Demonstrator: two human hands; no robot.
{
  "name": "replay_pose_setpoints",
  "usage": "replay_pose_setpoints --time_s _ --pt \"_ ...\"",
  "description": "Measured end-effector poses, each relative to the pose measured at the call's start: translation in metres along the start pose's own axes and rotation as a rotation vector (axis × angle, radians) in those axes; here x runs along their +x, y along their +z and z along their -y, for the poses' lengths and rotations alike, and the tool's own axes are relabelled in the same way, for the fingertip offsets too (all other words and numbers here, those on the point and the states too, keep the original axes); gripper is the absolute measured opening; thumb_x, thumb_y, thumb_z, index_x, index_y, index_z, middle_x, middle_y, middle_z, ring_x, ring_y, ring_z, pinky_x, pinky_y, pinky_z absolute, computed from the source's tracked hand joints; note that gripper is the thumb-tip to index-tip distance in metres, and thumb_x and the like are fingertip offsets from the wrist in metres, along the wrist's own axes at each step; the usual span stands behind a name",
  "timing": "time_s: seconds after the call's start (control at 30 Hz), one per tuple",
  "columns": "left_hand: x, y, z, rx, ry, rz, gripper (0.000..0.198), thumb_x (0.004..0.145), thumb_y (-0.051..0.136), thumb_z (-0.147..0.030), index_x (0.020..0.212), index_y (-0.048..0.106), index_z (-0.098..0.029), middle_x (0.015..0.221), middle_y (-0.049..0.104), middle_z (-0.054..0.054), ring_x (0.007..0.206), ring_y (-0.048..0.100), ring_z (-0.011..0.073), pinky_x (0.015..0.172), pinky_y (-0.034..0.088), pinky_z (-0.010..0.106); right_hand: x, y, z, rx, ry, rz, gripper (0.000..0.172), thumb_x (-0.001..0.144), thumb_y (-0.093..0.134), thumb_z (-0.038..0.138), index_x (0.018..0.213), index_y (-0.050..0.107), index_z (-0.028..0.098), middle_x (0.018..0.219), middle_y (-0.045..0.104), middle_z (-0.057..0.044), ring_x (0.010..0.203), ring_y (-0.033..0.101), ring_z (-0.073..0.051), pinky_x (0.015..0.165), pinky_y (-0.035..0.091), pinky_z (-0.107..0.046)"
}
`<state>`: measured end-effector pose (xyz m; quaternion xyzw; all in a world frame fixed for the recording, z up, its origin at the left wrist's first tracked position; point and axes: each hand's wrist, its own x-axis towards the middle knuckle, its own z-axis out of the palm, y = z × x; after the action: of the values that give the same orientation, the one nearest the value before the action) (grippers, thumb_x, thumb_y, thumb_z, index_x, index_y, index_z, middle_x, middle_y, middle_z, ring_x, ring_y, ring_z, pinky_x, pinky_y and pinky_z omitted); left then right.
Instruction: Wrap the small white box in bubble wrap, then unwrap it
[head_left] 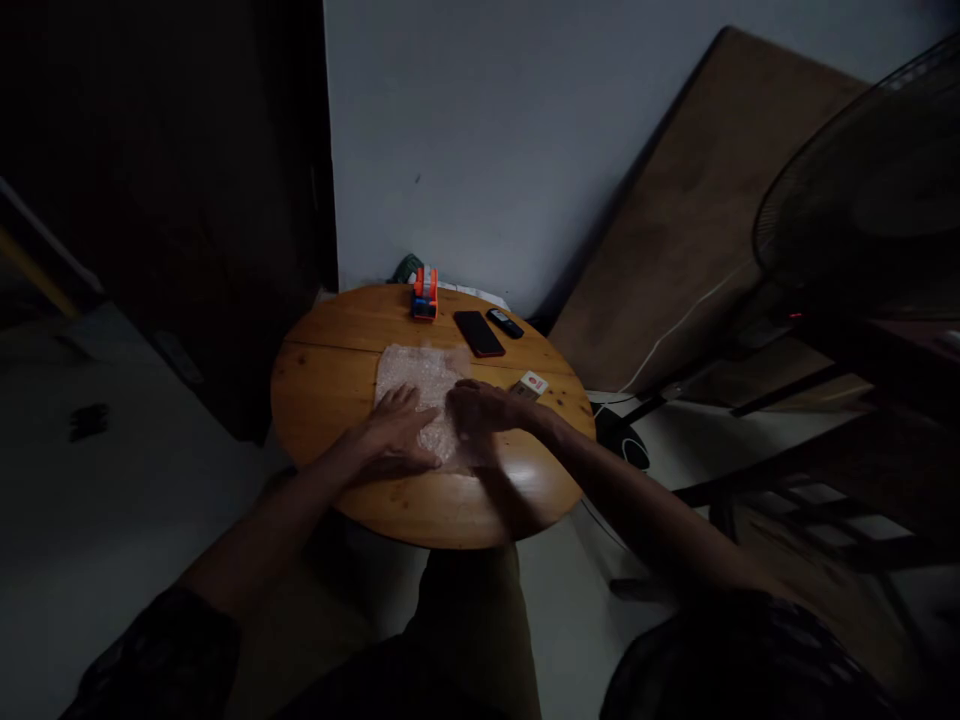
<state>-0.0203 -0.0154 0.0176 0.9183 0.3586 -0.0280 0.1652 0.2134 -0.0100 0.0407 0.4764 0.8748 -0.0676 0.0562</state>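
A sheet of bubble wrap (412,368) lies spread on the round wooden table (322,400). My left hand (401,428) rests on its left part, fingers stretched out and apart. My right hand (484,405) is at the sheet's right side, fingers extended to the left and holding nothing that I can see; its underside is in shadow. Just beyond my right wrist sits a small box (532,383) with a red mark on its pale top.
At the table's back stands an orange and blue tape dispenser (424,295). A dark smartphone (478,333) and a small black keypad phone (505,322) lie to its right. A brown board (660,220) leans on the wall, with a fan (862,190) at the right.
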Motion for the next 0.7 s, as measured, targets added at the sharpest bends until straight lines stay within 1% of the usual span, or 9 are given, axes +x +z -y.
replay_pose_setpoints --time_s 0.1,0.17,0.2,0.23,0.3,0.43,0.5,0.57,0.7 --pt "-0.014 -0.013 0.004 0.015 0.064 0.072 0.085 0.072 0.066 -0.07 0.143 0.052 -0.026 0.16 0.035 0.016 0.149 0.026 0.0425 0.118 0.024 0.056 -0.021 0.012 0.016 0.016 0.081 0.011 0.067 0.081 0.07 0.059 0.137 0.057 0.024 0.144 0.054 -0.016 0.124 0.057 -0.034 0.097 0.048 -0.047" --pt "-0.014 -0.021 0.011 0.017 0.1 0.032 0.072 0.078 0.062 -0.066 0.137 0.057 -0.024 0.154 0.044 0.016 0.144 0.037 0.0383 0.115 0.032 0.052 -0.034 0.027 0.024 0.027 0.143 -0.079 0.064 0.094 0.053 0.058 0.146 0.048 0.021 0.152 0.046 -0.018 0.135 0.048 -0.035 0.105 0.041 -0.053" --pt "-0.01 -0.024 0.015 0.021 0.105 -0.014 0.068 0.082 0.06 -0.063 0.137 0.057 -0.023 0.152 0.046 0.016 0.142 0.04 0.036 0.115 0.033 0.05 -0.038 0.035 0.027 0.032 0.177 -0.139 0.065 0.096 0.049 0.057 0.148 0.046 0.019 0.155 0.043 -0.018 0.14 0.043 -0.035 0.109 0.037 -0.054" --pt "-0.005 -0.027 0.019 0.025 0.104 -0.066 0.066 0.085 0.058 -0.06 0.138 0.055 -0.022 0.153 0.046 0.016 0.143 0.039 0.0343 0.116 0.032 0.049 -0.041 0.043 0.029 0.04 0.196 -0.184 0.066 0.097 0.048 0.056 0.15 0.044 0.018 0.157 0.04 -0.018 0.144 0.038 -0.035 0.112 0.033 -0.054" --pt "0.011 -0.028 0.026 0.03 0.086 -0.12 0.071 0.087 0.057 -0.056 0.147 0.047 -0.019 0.16 0.036 0.017 0.15 0.028 0.0337 0.12 0.025 0.05 -0.044 0.054 0.03 0.061 0.218 -0.23 0.068 0.097 0.046 0.056 0.152 0.041 0.016 0.159 0.037 -0.018 0.147 0.033 -0.033 0.115 0.029 -0.054" --pt "0.04 -0.017 0.034 -0.009 0.053 -0.026 0.094 0.08 0.057 -0.072 0.155 0.035 -0.019 0.166 0.021 0.017 0.154 0.013 0.0387 0.123 0.011 0.056 -0.046 0.058 0.026 0.077 0.243 -0.231 0.073 0.097 0.041 0.06 0.154 0.038 0.015 0.16 0.035 -0.018 0.147 0.033 -0.032 0.116 0.029 -0.053" --pt "0.045 -0.008 0.038 -0.01 0.061 -0.012 0.101 0.078 0.054 -0.076 0.157 0.031 -0.019 0.167 0.017 0.018 0.155 0.007 0.0412 0.122 0.007 0.059 -0.046 0.056 0.026 0.069 0.268 -0.228 0.075 0.097 0.04 0.063 0.154 0.038 0.015 0.161 0.035 -0.019 0.147 0.034 -0.032 0.116 0.029 -0.053" --pt "0.046 0.001 0.041 -0.017 0.096 -0.054 0.1 0.08 0.049 -0.078 0.158 0.029 -0.019 0.168 0.014 0.018 0.155 0.003 0.0404 0.123 0.003 0.059 -0.047 0.055 0.027 0.054 0.306 -0.229 0.077 0.096 0.038 0.066 0.153 0.039 0.014 0.16 0.035 -0.02 0.147 0.034 -0.033 0.117 0.028 -0.053" --pt "0.043 0.006 0.044 -0.01 0.095 -0.081 0.099 0.08 0.048 -0.079 0.157 0.031 -0.019 0.168 0.013 0.018 0.155 0.001 0.0406 0.123 0.001 0.06 -0.046 0.056 0.031 0.034 0.379 -0.219 0.082 0.093 0.038 0.07 0.153 0.039 0.013 0.16 0.035 -0.021 0.148 0.032 -0.035 0.118 0.026 -0.055"
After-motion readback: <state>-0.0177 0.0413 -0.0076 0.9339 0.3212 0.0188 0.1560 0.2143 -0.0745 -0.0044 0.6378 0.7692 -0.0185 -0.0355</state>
